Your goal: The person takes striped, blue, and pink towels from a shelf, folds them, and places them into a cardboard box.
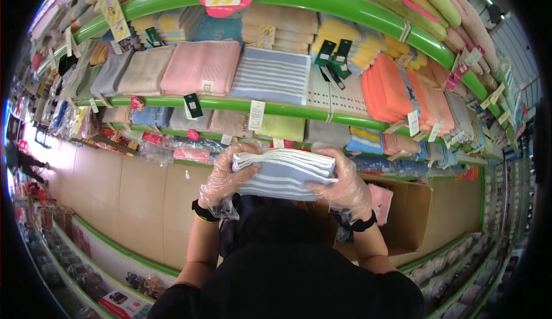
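Between my two hands is a folded blue and white striped towel (282, 175), its layered white edges facing up. My left hand (233, 172), in a clear plastic glove, grips its left end with the thumb across the front. On the opposite end my right hand (343, 184), gloved the same way, is closed with its thumb on the front face. Beyond them, on the green-edged shelf (345, 117), lies another blue and white striped towel (273, 74). A pink towel (201, 67) sits to its left, and orange towels (385, 92) lie farther right.
An open cardboard box (411, 218) stands on the tiled floor at my right, with a pink item (380, 203) at its edge. A lower shelf holds more towels, including a lime one (282, 128). Price tags (257, 115) hang from the shelf edge. Low racks stand behind me.
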The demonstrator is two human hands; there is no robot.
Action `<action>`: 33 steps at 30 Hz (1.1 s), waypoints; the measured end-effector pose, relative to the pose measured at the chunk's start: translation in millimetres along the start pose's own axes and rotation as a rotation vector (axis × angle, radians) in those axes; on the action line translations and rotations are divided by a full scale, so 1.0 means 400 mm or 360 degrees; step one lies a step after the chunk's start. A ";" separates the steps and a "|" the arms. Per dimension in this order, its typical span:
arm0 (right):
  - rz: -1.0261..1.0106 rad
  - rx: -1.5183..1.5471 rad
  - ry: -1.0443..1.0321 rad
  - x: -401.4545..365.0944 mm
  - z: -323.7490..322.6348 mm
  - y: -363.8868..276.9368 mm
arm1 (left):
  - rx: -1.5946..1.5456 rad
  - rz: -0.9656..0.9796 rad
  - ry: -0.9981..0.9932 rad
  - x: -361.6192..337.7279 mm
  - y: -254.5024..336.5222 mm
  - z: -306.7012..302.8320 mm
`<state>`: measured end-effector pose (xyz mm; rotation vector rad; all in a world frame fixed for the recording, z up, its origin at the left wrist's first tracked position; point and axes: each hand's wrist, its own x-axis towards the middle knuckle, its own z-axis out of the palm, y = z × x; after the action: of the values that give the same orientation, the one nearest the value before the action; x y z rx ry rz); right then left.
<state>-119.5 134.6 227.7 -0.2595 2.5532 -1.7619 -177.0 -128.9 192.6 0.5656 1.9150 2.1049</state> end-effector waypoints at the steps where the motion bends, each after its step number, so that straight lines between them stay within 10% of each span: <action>1: -0.0188 -0.0310 -0.0023 0.013 0.005 -0.022 | 0.0047 0.0011 0.0072 0.001 -0.006 -0.011; 7: -0.0410 -0.0804 -0.0187 0.079 0.003 -0.041 | 0.0482 0.0117 0.0345 0.071 0.016 -0.057; 9: -0.0023 -0.0461 -0.0148 0.113 -0.015 -0.060 | 0.1002 0.0354 0.0476 0.117 0.056 -0.065; 19: -0.0075 0.0573 0.0259 0.473 -0.105 0.025 | 0.1417 0.0145 0.0280 0.498 0.138 -0.188; 26: 0.0503 -0.0451 0.0522 0.603 -0.097 0.163 | 0.1941 0.0316 -0.0133 0.666 0.004 -0.240; 33: -0.0214 -0.0310 0.0375 0.636 -0.110 0.305 | 0.2056 0.0152 -0.0090 0.663 0.006 -0.226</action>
<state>-390.1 178.4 147.9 -0.2473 2.9452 -1.6769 -453.8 -97.3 221.1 0.8823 3.0344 0.5791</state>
